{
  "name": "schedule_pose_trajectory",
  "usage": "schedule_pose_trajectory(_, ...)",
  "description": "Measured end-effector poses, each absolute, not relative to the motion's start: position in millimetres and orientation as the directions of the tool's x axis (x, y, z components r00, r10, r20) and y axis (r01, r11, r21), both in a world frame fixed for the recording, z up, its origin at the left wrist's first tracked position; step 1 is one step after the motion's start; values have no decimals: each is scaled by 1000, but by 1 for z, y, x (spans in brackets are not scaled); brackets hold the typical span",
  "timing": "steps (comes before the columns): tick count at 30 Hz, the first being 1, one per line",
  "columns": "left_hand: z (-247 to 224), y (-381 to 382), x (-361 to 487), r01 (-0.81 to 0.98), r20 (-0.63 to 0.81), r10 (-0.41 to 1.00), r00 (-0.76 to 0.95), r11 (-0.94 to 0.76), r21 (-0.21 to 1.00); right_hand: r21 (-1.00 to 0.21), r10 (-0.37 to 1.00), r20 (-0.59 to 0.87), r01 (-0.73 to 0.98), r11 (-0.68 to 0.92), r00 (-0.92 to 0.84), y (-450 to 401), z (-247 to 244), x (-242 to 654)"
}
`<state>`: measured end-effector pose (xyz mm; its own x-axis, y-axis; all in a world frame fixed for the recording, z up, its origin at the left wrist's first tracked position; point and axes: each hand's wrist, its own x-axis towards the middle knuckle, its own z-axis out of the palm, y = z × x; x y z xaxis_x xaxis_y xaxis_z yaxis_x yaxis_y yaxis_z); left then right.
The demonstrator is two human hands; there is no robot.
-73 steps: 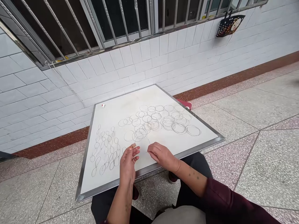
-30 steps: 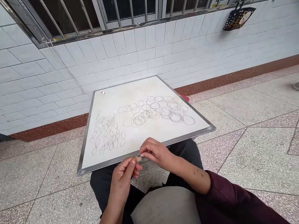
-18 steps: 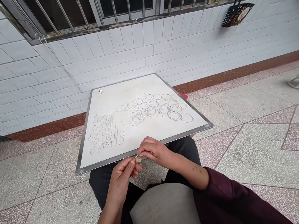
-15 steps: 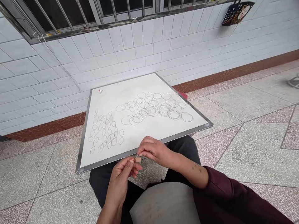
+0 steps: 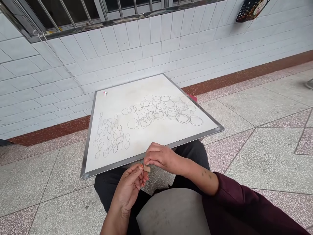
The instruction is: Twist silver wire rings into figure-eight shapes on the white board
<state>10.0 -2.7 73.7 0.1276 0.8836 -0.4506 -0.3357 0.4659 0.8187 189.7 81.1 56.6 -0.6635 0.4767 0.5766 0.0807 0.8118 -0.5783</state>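
Observation:
My left hand (image 5: 132,182) is closed in a pinch on a thin wire ring (image 5: 156,180), just below the table's front edge. My right hand (image 5: 162,157) pinches the same wire right beside the left fingertips. The loop of the ring hangs beneath the hands, over my lap. A small tan piece (image 5: 147,168) shows between the hands; whether it is tape on a finger or a separate block, I cannot tell. On the white table (image 5: 127,93) lie several round wire rings (image 5: 196,120), overlapping toward the right. At the left lie several wires twisted into figure-eights (image 5: 127,141).
A metal strip (image 5: 156,150) edges the table. At its back left corner sits a tiny red and white object (image 5: 105,93). Behind the table rises a white tiled wall (image 5: 137,52) with a barred window. A dark basket (image 5: 251,10) hangs at the upper right.
Both hands stay close together on the wire, with the left hand shifted slightly right and its wrist a little turned. More of the hanging loop shows. The view has tilted slightly.

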Motion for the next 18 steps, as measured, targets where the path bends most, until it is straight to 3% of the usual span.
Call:
schedule_pose_trajectory(10,70,-5,7,-378,-466,864,189,503,778,-535,413,595,44,844,-690,80,64,191)
schedule_pose_trajectory(14,69,-7,8,-378,-435,879,195,476,794,-649,487,547,22,761,-681,80,61,191)
schedule_pose_trajectory(18,66,-9,10,-515,-379,912,154,402,758,-796,631,403,86,599,-663,80,58,193)
